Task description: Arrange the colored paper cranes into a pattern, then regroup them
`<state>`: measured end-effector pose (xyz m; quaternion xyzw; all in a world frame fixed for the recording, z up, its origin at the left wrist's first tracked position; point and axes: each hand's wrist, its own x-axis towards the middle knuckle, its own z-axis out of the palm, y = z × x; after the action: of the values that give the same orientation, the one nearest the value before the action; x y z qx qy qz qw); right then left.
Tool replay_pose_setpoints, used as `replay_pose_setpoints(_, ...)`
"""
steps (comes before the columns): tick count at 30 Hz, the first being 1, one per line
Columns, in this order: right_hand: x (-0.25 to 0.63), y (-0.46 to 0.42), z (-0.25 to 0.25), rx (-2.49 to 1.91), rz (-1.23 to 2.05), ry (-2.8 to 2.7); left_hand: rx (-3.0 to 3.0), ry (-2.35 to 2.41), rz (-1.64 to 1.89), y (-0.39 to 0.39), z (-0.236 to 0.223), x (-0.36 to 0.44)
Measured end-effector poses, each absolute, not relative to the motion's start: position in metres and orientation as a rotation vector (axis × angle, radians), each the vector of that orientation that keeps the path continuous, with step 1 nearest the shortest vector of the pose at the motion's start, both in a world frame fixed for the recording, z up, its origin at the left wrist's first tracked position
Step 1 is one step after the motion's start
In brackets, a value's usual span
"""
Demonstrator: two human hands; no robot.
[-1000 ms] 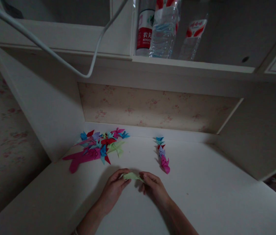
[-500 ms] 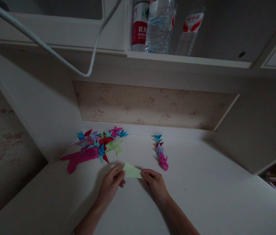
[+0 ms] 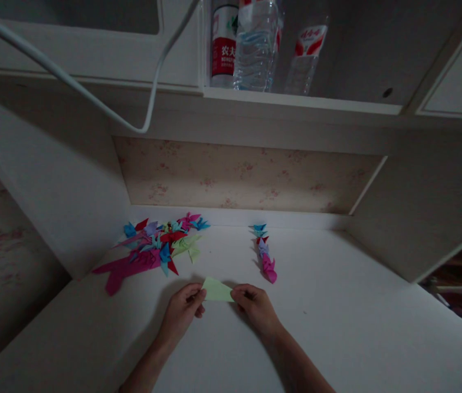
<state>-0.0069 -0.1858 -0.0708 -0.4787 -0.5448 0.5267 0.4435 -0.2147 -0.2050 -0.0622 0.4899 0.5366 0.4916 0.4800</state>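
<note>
A folded light green paper (image 3: 216, 290) lies flat on the white desk (image 3: 337, 327) between my two hands. My left hand (image 3: 182, 312) pinches its left edge with closed fingers. My right hand (image 3: 254, 305) pinches its right tip, fingers curled. A pile of small folded paper pieces (image 3: 159, 248) in pink, red, blue, purple and green lies to the far left of my hands. A short chain of joined folded pieces (image 3: 264, 256), blue at the far end and pink at the near end, lies just beyond my right hand.
A shelf above the desk holds three plastic bottles (image 3: 255, 46). A white cable (image 3: 91, 95) hangs across the upper left. Cabinet side panels close the desk in at left (image 3: 51, 180) and right (image 3: 419, 207). Flowered wallpaper covers the back wall.
The green paper was raised and creased between my fingers a second ago; now it lies opened flat as a triangle on the desk. The view has shifted slightly right.
</note>
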Motion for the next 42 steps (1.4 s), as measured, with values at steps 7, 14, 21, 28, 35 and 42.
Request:
replay_pose_setpoints(7, 0.054, -0.198, -0.044, -1.295, 1.221, -1.601, 1.282, 1.398, 1.15, -0.211, -0.058, -0.206)
replay_pose_setpoints(14, 0.141, -0.188, -0.039, -1.607, 0.848, -1.927, 1.348, 1.399, 1.154, -0.209, -0.066, -0.205)
replay_pose_setpoints(21, 0.161, -0.181, -0.038, -1.923, 0.312, -2.212, 1.311, 1.401, 1.21, -0.206, -0.073, -0.205)
replay_pose_setpoints(28, 0.162, -0.182, -0.042, -1.908, 0.16, -2.237, 1.314, 1.421, 1.196, -0.205, -0.073, -0.204)
replay_pose_setpoints(35, 0.165, -0.184, -0.052, -1.922, 0.098, -2.178, 1.33, 1.431, 1.191, -0.205, -0.072, -0.204)
replay_pose_setpoints(42, 0.157, -0.199, -0.055, -1.844, 0.033, -2.087, 1.394, 1.419, 1.206, -0.208, -0.069, -0.204)
